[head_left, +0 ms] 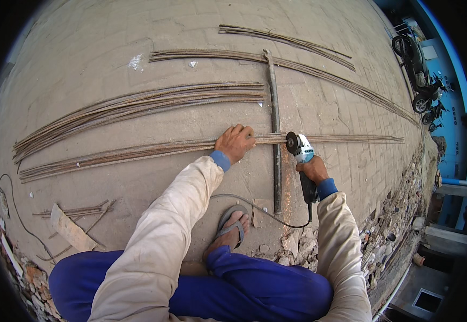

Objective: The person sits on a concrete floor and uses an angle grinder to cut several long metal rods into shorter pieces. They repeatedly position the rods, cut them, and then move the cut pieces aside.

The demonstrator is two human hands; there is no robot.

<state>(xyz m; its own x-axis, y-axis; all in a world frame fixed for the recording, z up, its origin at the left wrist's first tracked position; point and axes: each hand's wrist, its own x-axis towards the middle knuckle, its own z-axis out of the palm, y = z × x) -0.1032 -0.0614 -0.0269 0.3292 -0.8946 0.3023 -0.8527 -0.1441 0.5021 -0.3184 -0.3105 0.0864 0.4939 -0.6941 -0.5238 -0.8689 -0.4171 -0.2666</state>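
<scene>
My right hand (313, 170) is wrapped round the body of a corded angle grinder (304, 154). Its dark disc (293, 143) is at the bundle of steel rebar (179, 146), just right of a metal pipe (276, 161) lying crosswise under the rods. I cannot tell whether the disc touches the steel. Over the same bundle, left of the pipe, my left hand (235, 143) is closed, pressing the rods with its fingers curled over them. From the grinder's rear a cable (265, 213) loops left past my sandalled foot (232, 227).
Beyond lie a thicker rebar bundle (137, 104), a long thin one (340, 79) and a short one (287, 38). Short rod offcuts (78, 211) and a flat board (71, 229) lie at near left. Rubble (386, 241) lines the right side; motorbikes (418, 70) stand far right.
</scene>
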